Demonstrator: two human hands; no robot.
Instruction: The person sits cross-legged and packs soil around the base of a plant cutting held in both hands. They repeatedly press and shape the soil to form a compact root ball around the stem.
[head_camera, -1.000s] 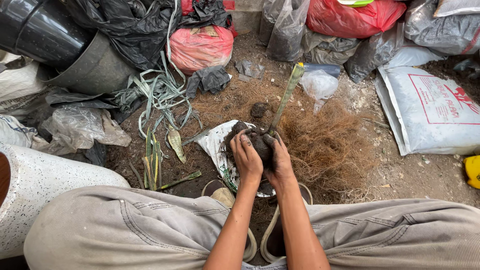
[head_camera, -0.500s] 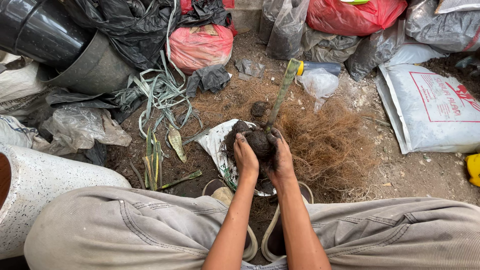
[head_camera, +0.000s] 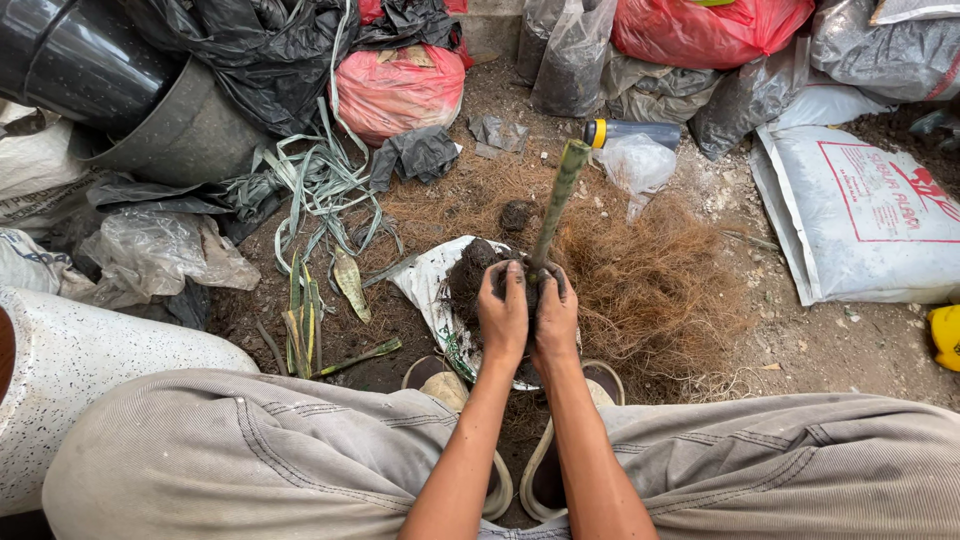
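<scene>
A dark, crumbly clump of soil and roots (head_camera: 480, 280) at the foot of a thin, cut green stem (head_camera: 557, 205) sits in the middle of the scene, over a white plastic sheet (head_camera: 425, 280) spread on the ground. The left hand (head_camera: 503, 318) and the right hand (head_camera: 556, 320) lie side by side with fingers curled snugly round the clump, closed on it. The stem rises between them, leaning towards the far right. To pack the clump well, even pressure from both sides, with the stem kept centred, looks wise; a hard squeeze would likely crumble the soil. Right of the hands lies a heap of brown, hair-like dry fibre (head_camera: 650, 280). Left lie cut green leaf strips (head_camera: 300, 320). Far behind stand a red plastic bag (head_camera: 395, 90) and black plastic pots (head_camera: 90, 70).
</scene>
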